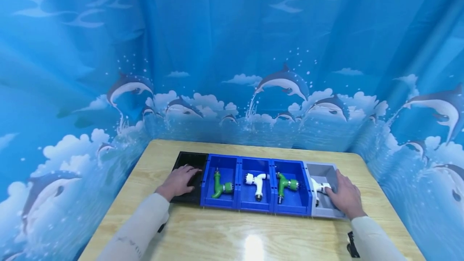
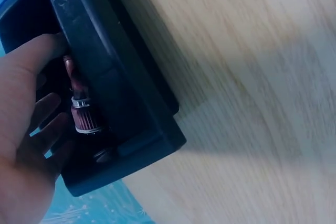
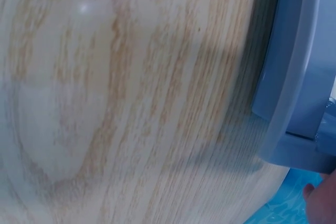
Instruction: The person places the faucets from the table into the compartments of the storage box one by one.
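Note:
My left hand (image 1: 180, 181) is over the black bin (image 1: 192, 158) at the left end of a row, fingers spread and slightly bent. In the left wrist view its thumb reaches inside by the wall, close to a dark reddish tap (image 2: 85, 114) lying in the bin. At the other end, my right hand (image 1: 346, 194) lies across the right side of the grey bin (image 1: 328, 168). Its thumb reaches inside beside a white tap (image 1: 318, 186), overlapping its end in the head view; the fingers lie along the right wall. Only a bit of the right hand (image 3: 321, 203) shows in the right wrist view.
Between the end bins stand three blue bins (image 1: 237, 202), holding a green tap (image 1: 218, 186), a white tap (image 1: 258, 184) and another green tap (image 1: 285, 185). The row sits on a wood-grain table (image 1: 217, 233). Blue dolphin-print curtains (image 1: 232, 71) surround it.

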Available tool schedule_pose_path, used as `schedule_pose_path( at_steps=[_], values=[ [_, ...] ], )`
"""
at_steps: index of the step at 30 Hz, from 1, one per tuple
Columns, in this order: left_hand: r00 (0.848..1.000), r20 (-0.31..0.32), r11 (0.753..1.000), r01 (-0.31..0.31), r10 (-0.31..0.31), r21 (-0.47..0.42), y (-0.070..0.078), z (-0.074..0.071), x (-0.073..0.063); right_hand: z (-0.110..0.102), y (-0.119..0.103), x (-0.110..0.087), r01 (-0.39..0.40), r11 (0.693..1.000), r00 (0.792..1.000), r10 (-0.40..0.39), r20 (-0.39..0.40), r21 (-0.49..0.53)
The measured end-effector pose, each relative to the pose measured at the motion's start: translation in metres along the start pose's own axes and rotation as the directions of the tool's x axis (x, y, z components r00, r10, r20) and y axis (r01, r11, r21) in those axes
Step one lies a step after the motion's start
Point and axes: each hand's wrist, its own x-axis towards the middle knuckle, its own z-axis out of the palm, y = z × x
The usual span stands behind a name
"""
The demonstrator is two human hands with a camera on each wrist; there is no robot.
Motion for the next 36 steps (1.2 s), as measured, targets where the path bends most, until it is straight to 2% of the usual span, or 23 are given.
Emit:
schedule_pose_path(
  at_steps=[16, 25, 29, 36],
  values=[
    [0.998, 0.002, 0.998, 0.067, -0.067, -0.013, 0.004, 0.007, 0.002, 0.002, 0.002, 0.001, 0.007, 1.0, 1.0, -0.007, -0.006, -0.016],
    [0.998, -0.004, 0.998, 0.06, -0.06, 0.002, 0.005, 0.01, 0.003, 0.0, 0.0, 0.0, 0.008, 1.0, 1.0, -0.008, -0.005, -0.017],
    [0.998, -0.008, 0.997, 0.06, -0.06, 0.041, 0.004, 0.013, 0.001, 0.001, -0.003, 0.001, 0.009, 1.0, 1.0, -0.009, 0.001, -0.013],
    [0.998, -0.059, 0.992, 0.0, 0.007, 0.124, 0.002, 0.017, 0.003, -0.001, -0.001, 0.0, 0.0, 1.0, 1.0, 0.0, 0.001, -0.017]
  ],
)
